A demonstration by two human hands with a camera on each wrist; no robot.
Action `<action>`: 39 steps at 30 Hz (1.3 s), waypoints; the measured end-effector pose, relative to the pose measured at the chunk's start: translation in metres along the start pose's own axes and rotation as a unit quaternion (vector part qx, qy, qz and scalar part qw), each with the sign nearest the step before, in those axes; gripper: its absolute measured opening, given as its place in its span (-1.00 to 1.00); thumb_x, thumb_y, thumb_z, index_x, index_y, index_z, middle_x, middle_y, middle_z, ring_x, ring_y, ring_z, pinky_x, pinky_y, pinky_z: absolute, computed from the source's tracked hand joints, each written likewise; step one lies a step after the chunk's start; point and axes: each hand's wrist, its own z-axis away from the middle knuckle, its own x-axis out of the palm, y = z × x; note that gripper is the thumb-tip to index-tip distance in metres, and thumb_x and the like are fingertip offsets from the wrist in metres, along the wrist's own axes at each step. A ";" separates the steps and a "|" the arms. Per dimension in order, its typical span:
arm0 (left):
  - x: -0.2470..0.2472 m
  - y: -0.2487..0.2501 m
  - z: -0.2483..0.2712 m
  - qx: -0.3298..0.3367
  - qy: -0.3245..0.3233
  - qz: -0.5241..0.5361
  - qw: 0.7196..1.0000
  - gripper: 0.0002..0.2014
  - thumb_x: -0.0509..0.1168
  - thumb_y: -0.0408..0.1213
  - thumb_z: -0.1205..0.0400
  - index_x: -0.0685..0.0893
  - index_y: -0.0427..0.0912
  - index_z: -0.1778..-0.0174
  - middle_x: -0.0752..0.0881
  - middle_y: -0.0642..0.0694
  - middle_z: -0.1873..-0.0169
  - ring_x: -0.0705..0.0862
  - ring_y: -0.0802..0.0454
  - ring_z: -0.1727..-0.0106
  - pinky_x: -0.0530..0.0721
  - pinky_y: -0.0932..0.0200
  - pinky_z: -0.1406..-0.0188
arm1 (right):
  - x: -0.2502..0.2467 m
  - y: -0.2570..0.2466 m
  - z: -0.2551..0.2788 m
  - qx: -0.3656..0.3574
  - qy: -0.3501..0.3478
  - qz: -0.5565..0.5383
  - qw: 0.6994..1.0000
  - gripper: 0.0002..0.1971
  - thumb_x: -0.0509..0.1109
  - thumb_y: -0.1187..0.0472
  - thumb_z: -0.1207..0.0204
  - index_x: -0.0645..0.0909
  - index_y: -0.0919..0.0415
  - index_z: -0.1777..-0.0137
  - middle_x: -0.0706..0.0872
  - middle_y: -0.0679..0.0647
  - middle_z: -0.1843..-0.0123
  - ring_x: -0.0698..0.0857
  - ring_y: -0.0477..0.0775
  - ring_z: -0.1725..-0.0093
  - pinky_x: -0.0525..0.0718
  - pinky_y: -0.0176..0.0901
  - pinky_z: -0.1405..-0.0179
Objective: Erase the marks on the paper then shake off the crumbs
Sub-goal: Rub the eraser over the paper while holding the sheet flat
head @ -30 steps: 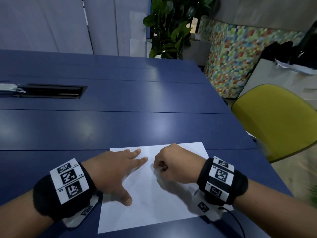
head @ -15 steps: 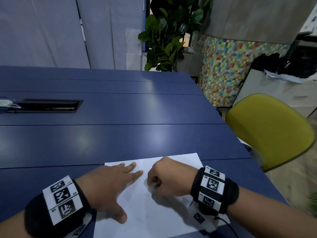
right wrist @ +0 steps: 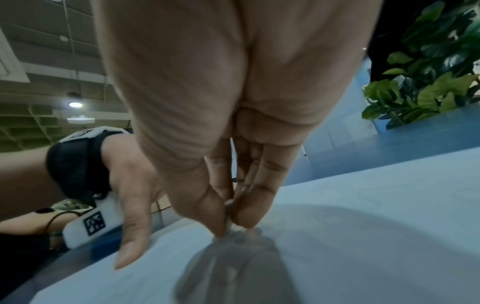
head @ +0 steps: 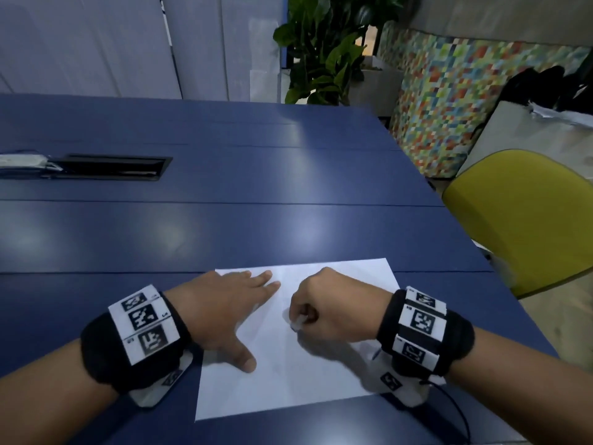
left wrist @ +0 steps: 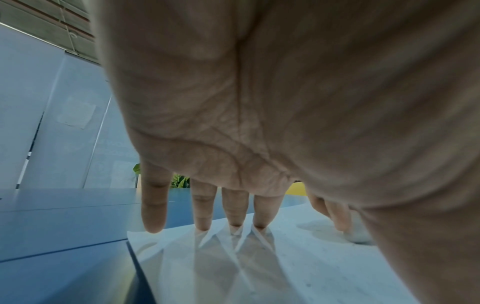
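A white sheet of paper [head: 308, 364] lies flat on the blue table [head: 224, 232] near its front edge. My left hand [head: 224, 309] lies spread on the sheet's left part, its straight fingertips [left wrist: 233, 224] pressing the paper [left wrist: 298, 267] down. My right hand [head: 327, 309] is curled into a fist over the sheet's middle and pinches a small whitish eraser [head: 298, 322] whose tip touches the paper. In the right wrist view thumb and fingers squeeze the eraser [right wrist: 228, 222] against the paper [right wrist: 363, 236]. Any marks on the sheet are too faint to make out.
A black cable slot [head: 109, 168] is set into the table at the far left, with a white object [head: 22, 162] beside it. A yellow chair [head: 519, 220] stands at the table's right edge. A potted plant [head: 324, 49] stands beyond the far edge.
My right hand has shifted slightly toward me over the sheet, and the eraser's tip now shows beneath it. My left hand stays spread on the paper. The head view has shifted.
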 end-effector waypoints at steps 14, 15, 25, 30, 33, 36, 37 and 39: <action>0.010 -0.008 -0.010 0.003 -0.007 -0.066 0.998 0.44 0.37 0.70 -0.25 -0.35 0.16 -0.83 -0.29 0.20 -0.83 -0.06 0.02 -0.86 0.25 -0.28 -0.70 | -0.008 0.007 -0.005 0.024 -0.002 0.010 1.000 -0.80 0.52 0.17 -0.47 0.88 0.03 -0.06 0.82 -0.18 0.22 0.66 -0.17 0.31 0.50 -0.58 0.30; 0.011 -0.009 -0.010 0.002 -0.007 -0.069 0.998 0.44 0.36 0.71 -0.25 -0.36 0.17 -0.83 -0.29 0.20 -0.83 -0.06 0.01 -0.86 0.23 -0.28 -0.72 | -0.010 0.012 -0.007 0.039 0.011 0.011 0.999 -0.78 0.52 0.19 -0.47 0.88 0.04 -0.08 0.78 -0.20 0.25 0.65 -0.22 0.31 0.49 -0.59 0.33; 0.014 -0.015 -0.015 0.007 -0.016 -0.062 0.998 0.46 0.32 0.74 -0.22 -0.41 0.20 -0.81 -0.34 0.21 -0.82 -0.12 -0.10 -0.87 0.12 -0.30 -0.79 | -0.008 0.014 -0.005 0.056 0.019 0.006 0.998 -0.78 0.52 0.20 -0.46 0.88 0.06 -0.07 0.79 -0.19 0.26 0.68 -0.16 0.28 0.53 -0.51 0.29; 0.014 -0.012 -0.013 0.000 -0.013 -0.058 0.998 0.45 0.38 0.69 -0.24 -0.40 0.22 -0.81 -0.34 0.24 -0.81 -0.13 -0.07 -0.87 0.14 -0.19 -0.76 | 0.003 -0.003 0.001 -0.010 -0.015 0.025 1.000 -0.85 0.50 0.13 -0.48 0.86 -0.01 0.01 0.83 -0.17 0.21 0.63 -0.16 0.32 0.49 -0.54 0.26; 0.014 -0.013 -0.013 0.004 -0.012 -0.050 0.999 0.45 0.36 0.71 -0.23 -0.41 0.24 -0.80 -0.36 0.26 -0.80 -0.14 -0.05 -0.87 0.16 -0.23 -0.77 | -0.005 0.010 -0.006 0.044 0.013 0.016 0.999 -0.81 0.49 0.19 -0.45 0.86 0.02 -0.02 0.79 -0.18 0.24 0.66 -0.21 0.29 0.51 -0.50 0.30; 0.015 -0.014 -0.013 0.005 -0.010 -0.047 0.999 0.45 0.36 0.72 -0.22 -0.41 0.24 -0.80 -0.36 0.26 -0.80 -0.15 -0.06 -0.87 0.17 -0.25 -0.78 | 0.000 0.005 -0.004 0.013 0.015 0.033 0.999 -0.82 0.45 0.18 -0.44 0.85 0.01 0.04 0.82 -0.13 0.21 0.67 -0.11 0.28 0.59 -0.29 0.23; 0.015 -0.014 -0.014 0.006 -0.010 -0.047 0.999 0.46 0.37 0.71 -0.22 -0.42 0.24 -0.80 -0.36 0.26 -0.80 -0.15 -0.07 -0.87 0.16 -0.25 -0.78 | 0.004 -0.001 -0.002 -0.009 -0.001 0.032 0.999 -0.83 0.44 0.15 -0.44 0.85 0.01 0.05 0.83 -0.13 0.21 0.66 -0.13 0.29 0.61 -0.27 0.21; 0.016 -0.014 -0.014 0.010 -0.007 -0.047 0.999 0.46 0.37 0.71 -0.23 -0.42 0.23 -0.80 -0.37 0.25 -0.80 -0.15 -0.08 -0.87 0.14 -0.26 -0.79 | 0.005 -0.003 0.000 -0.011 -0.021 0.027 0.999 -0.83 0.45 0.11 -0.45 0.85 0.00 0.05 0.84 -0.13 0.20 0.66 -0.13 0.30 0.64 -0.28 0.20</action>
